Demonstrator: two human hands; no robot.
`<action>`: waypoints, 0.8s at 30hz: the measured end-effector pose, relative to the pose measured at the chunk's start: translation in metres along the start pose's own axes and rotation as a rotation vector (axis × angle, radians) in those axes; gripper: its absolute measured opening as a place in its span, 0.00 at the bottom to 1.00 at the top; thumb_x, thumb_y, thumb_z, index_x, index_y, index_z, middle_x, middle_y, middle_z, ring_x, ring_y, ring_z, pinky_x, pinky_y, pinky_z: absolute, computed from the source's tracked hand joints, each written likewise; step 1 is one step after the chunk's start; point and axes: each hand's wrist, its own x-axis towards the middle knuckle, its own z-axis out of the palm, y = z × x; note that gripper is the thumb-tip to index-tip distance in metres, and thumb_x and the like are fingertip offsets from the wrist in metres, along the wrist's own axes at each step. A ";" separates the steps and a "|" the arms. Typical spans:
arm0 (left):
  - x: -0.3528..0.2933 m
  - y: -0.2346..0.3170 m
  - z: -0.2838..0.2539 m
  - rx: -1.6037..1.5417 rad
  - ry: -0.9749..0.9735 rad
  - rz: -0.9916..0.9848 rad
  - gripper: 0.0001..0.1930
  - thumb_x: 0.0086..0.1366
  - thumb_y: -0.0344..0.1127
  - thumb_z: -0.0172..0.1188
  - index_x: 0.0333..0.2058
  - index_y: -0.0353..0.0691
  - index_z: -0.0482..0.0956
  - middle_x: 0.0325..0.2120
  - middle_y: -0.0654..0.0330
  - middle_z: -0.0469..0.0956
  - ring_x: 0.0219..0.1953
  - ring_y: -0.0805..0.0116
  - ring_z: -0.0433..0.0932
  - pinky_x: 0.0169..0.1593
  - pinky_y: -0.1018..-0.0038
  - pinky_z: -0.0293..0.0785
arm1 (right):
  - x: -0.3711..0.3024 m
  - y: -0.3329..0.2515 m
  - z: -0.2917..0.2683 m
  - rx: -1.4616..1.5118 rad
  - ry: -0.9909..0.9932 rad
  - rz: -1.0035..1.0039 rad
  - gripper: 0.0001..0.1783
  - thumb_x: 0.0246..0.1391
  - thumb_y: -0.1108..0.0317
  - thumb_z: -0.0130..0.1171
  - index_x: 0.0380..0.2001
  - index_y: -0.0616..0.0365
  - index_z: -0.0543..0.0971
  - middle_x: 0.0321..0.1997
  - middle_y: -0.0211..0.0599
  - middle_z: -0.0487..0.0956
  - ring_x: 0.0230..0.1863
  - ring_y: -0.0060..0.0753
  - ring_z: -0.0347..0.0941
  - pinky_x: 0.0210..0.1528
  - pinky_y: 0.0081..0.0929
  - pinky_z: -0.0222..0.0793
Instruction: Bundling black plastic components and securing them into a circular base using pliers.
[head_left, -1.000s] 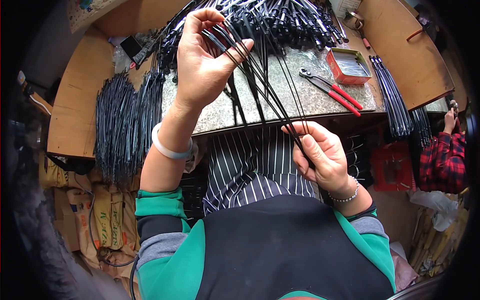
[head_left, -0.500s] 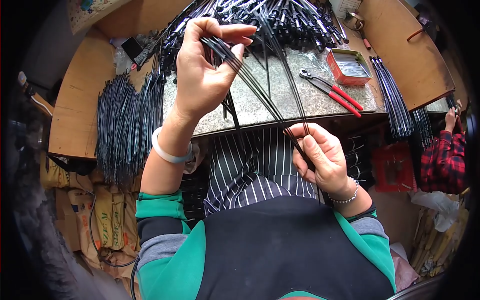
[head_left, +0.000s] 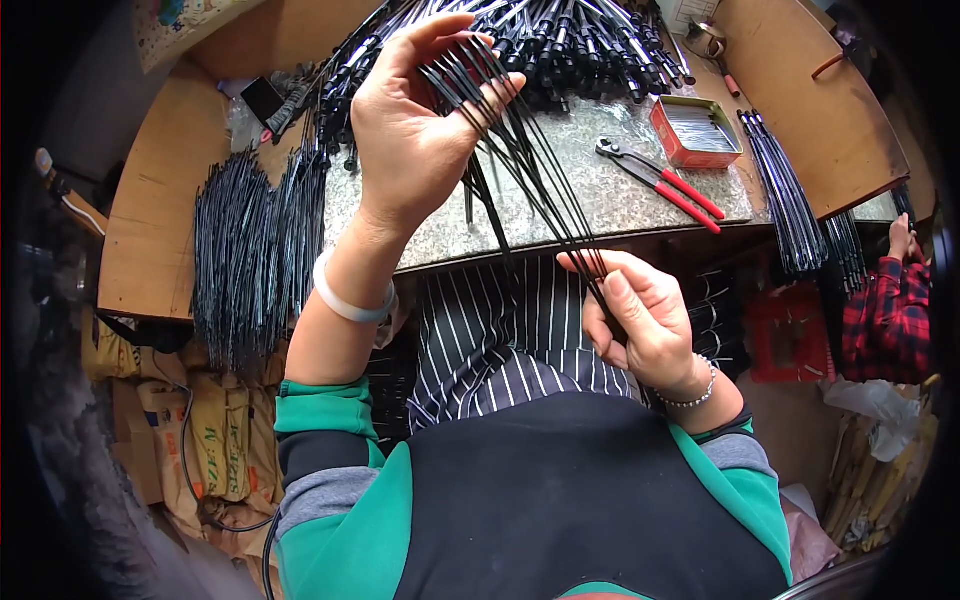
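Observation:
A bunch of thin black rods (head_left: 535,190) runs slantwise between my two hands, above the bench edge and my striped apron. My left hand (head_left: 415,130), raised, curls its fingers and thumb round the upper part of the bunch, where the rods fan apart. Lower and to the right, my right hand (head_left: 640,315) pinches their lower ends between thumb and fingers. A few more dark rods hang down below my left hand; how they are held is hidden. What the rods are exactly I cannot make out.
Red-handled pliers (head_left: 665,185) lie on the stone-like worktop (head_left: 610,200) beside a red tin (head_left: 690,130) of thin pins. Black rod assemblies (head_left: 560,45) are heaped at the back. Bundles (head_left: 240,250) hang over the left edge, others (head_left: 780,195) at right. A person's plaid sleeve (head_left: 885,320) shows far right.
The rods in my left hand have spread into a wider fan, and the strands reaching back toward the heap have come in to the bunch. My right hand keeps its pinch nearly in place.

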 end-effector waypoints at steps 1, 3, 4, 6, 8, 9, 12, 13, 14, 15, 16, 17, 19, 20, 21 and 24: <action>0.000 0.000 0.001 -0.002 -0.002 -0.002 0.22 0.50 0.18 0.62 0.45 0.31 0.70 0.36 0.55 0.75 0.39 0.70 0.76 0.46 0.75 0.75 | 0.000 -0.001 -0.001 0.001 0.003 0.001 0.19 0.64 0.65 0.37 0.47 0.69 0.68 0.12 0.30 0.67 0.08 0.09 0.52 0.11 0.08 0.48; -0.001 0.000 0.001 -0.058 0.000 0.004 0.20 0.50 0.17 0.62 0.44 0.30 0.71 0.35 0.54 0.76 0.39 0.69 0.76 0.45 0.73 0.76 | 0.001 -0.002 -0.003 0.011 0.052 0.049 0.20 0.64 0.63 0.36 0.47 0.69 0.69 0.12 0.34 0.69 0.08 0.10 0.53 0.10 0.08 0.48; 0.000 0.000 0.001 -0.039 0.011 -0.005 0.18 0.51 0.17 0.61 0.42 0.29 0.72 0.35 0.54 0.76 0.38 0.68 0.77 0.45 0.72 0.77 | 0.000 -0.001 -0.006 0.026 0.049 0.061 0.19 0.64 0.63 0.35 0.44 0.70 0.69 0.15 0.40 0.73 0.08 0.14 0.58 0.10 0.09 0.53; -0.001 -0.001 0.002 -0.071 0.010 -0.002 0.18 0.51 0.17 0.61 0.42 0.29 0.72 0.35 0.54 0.76 0.38 0.68 0.77 0.45 0.73 0.77 | 0.000 0.001 -0.003 0.039 0.086 0.049 0.19 0.64 0.63 0.35 0.43 0.69 0.68 0.17 0.42 0.74 0.08 0.16 0.61 0.11 0.10 0.55; -0.002 -0.002 0.002 -0.138 0.008 0.010 0.18 0.51 0.17 0.61 0.43 0.29 0.72 0.36 0.54 0.76 0.38 0.69 0.77 0.45 0.73 0.77 | 0.001 0.004 0.000 0.059 0.161 0.021 0.18 0.64 0.63 0.35 0.41 0.69 0.68 0.20 0.47 0.75 0.10 0.21 0.65 0.12 0.12 0.60; -0.002 -0.002 0.003 -0.138 0.007 0.008 0.18 0.51 0.17 0.61 0.43 0.29 0.72 0.36 0.54 0.76 0.38 0.69 0.77 0.45 0.73 0.77 | 0.001 0.004 -0.002 0.047 0.150 0.012 0.17 0.64 0.62 0.35 0.40 0.68 0.67 0.24 0.50 0.77 0.14 0.27 0.72 0.16 0.17 0.68; -0.003 -0.001 0.005 -0.146 0.051 0.045 0.18 0.51 0.18 0.61 0.43 0.29 0.72 0.35 0.54 0.76 0.38 0.68 0.77 0.45 0.73 0.77 | 0.005 0.004 -0.003 0.032 0.255 0.009 0.17 0.64 0.62 0.35 0.39 0.68 0.67 0.24 0.48 0.77 0.18 0.28 0.74 0.19 0.19 0.71; -0.003 -0.004 0.004 -0.165 0.065 0.065 0.19 0.50 0.18 0.62 0.43 0.28 0.72 0.35 0.53 0.77 0.37 0.68 0.78 0.45 0.74 0.76 | 0.006 0.003 -0.005 0.021 0.271 0.000 0.17 0.64 0.62 0.35 0.39 0.68 0.67 0.24 0.47 0.77 0.18 0.28 0.74 0.19 0.19 0.72; -0.003 -0.004 0.003 -0.164 0.066 0.064 0.19 0.50 0.18 0.62 0.43 0.28 0.72 0.35 0.53 0.77 0.37 0.68 0.78 0.45 0.74 0.76 | 0.007 0.005 -0.008 -0.015 0.282 -0.040 0.17 0.64 0.62 0.35 0.38 0.67 0.67 0.23 0.47 0.77 0.18 0.28 0.74 0.20 0.20 0.72; -0.004 -0.003 0.003 -0.138 0.096 0.102 0.19 0.50 0.18 0.62 0.43 0.29 0.73 0.35 0.53 0.77 0.37 0.67 0.78 0.45 0.74 0.76 | 0.008 0.006 -0.013 -0.052 0.293 -0.080 0.17 0.64 0.62 0.35 0.37 0.66 0.68 0.23 0.46 0.77 0.18 0.28 0.74 0.20 0.20 0.73; -0.004 -0.001 0.001 -0.111 0.126 0.140 0.19 0.50 0.18 0.62 0.43 0.29 0.73 0.35 0.52 0.77 0.37 0.67 0.78 0.45 0.74 0.76 | 0.010 0.004 -0.021 -0.022 0.327 -0.099 0.16 0.64 0.63 0.35 0.36 0.65 0.68 0.23 0.46 0.77 0.18 0.28 0.74 0.21 0.20 0.73; -0.004 0.001 -0.003 -0.102 0.161 0.127 0.18 0.51 0.18 0.62 0.43 0.28 0.73 0.35 0.51 0.77 0.37 0.65 0.78 0.45 0.73 0.76 | 0.012 -0.001 -0.033 0.008 0.365 -0.121 0.16 0.64 0.63 0.36 0.35 0.65 0.68 0.22 0.45 0.77 0.19 0.27 0.75 0.22 0.20 0.74; 0.000 -0.003 -0.014 -0.169 0.217 0.128 0.17 0.52 0.19 0.61 0.42 0.27 0.73 0.36 0.49 0.77 0.38 0.65 0.78 0.44 0.73 0.77 | 0.017 0.000 -0.061 -0.018 0.380 -0.137 0.15 0.64 0.63 0.36 0.34 0.64 0.69 0.22 0.43 0.77 0.19 0.27 0.75 0.23 0.21 0.75; 0.000 -0.004 -0.015 -0.169 0.210 0.110 0.17 0.52 0.19 0.61 0.42 0.28 0.73 0.36 0.50 0.77 0.38 0.65 0.78 0.44 0.73 0.77 | 0.018 -0.001 -0.064 -0.080 0.369 -0.105 0.15 0.64 0.63 0.37 0.34 0.63 0.69 0.22 0.43 0.77 0.20 0.28 0.75 0.23 0.21 0.75; 0.001 -0.005 -0.014 -0.169 0.203 0.092 0.17 0.52 0.19 0.61 0.42 0.28 0.73 0.36 0.50 0.77 0.38 0.65 0.78 0.45 0.73 0.77 | 0.016 0.000 -0.061 -0.185 0.297 -0.117 0.15 0.64 0.64 0.37 0.34 0.63 0.69 0.25 0.44 0.78 0.23 0.28 0.77 0.27 0.22 0.75; -0.002 -0.003 0.001 -0.214 0.175 0.066 0.18 0.49 0.19 0.64 0.40 0.31 0.74 0.34 0.57 0.77 0.38 0.71 0.77 0.43 0.77 0.77 | 0.017 -0.005 -0.025 -0.188 0.174 -0.001 0.15 0.63 0.64 0.37 0.37 0.66 0.69 0.31 0.46 0.78 0.33 0.32 0.78 0.34 0.23 0.75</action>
